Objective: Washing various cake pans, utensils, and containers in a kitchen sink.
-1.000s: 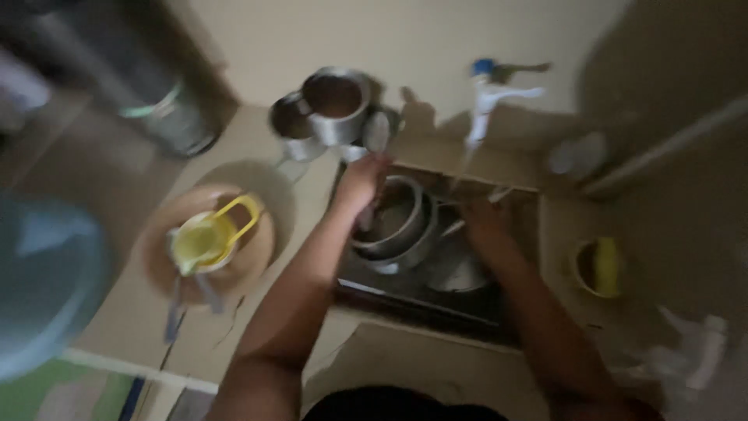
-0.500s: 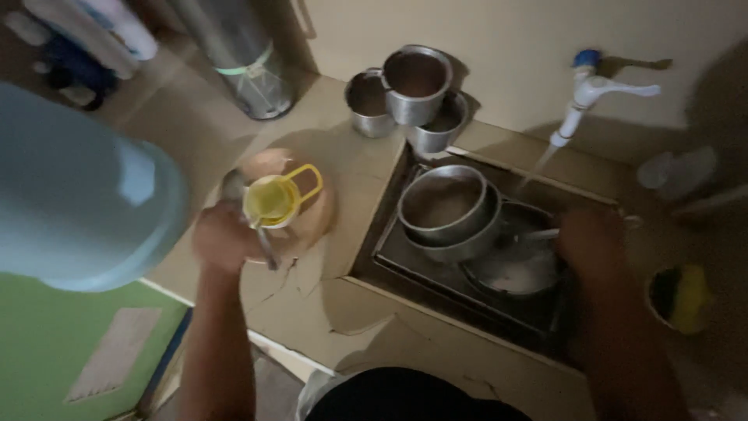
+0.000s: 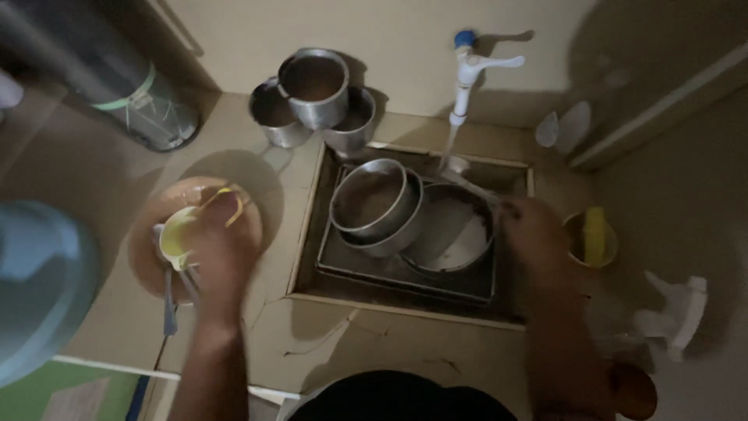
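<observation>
My left hand [image 3: 222,249] is curled over the right side of a yellow cup [image 3: 178,238], by its handle. The cup stands on a round brown plate [image 3: 144,269] on the counter, with spoons [image 3: 167,304] sticking out below it. My right hand [image 3: 538,234] grips the right rim of a steel pan [image 3: 448,238] inside the sunken sink [image 3: 405,300]. A thin stream from the white tap [image 3: 467,70] falls to the pan's far edge. Two nested steel bowls [image 3: 370,199] lean on the pan's left side.
Three steel pots [image 3: 312,82] cluster behind the sink. A steel canister [image 3: 136,105] stands at the back left, and a large pale blue bottle [image 3: 39,288] fills the near left. A small yellow-filled dish [image 3: 592,238] and a white spray bottle [image 3: 674,308] sit right of the sink.
My left hand has slid from the spoons up onto the yellow cup. My right hand has moved up to the pan's rim. The view has shifted right.
</observation>
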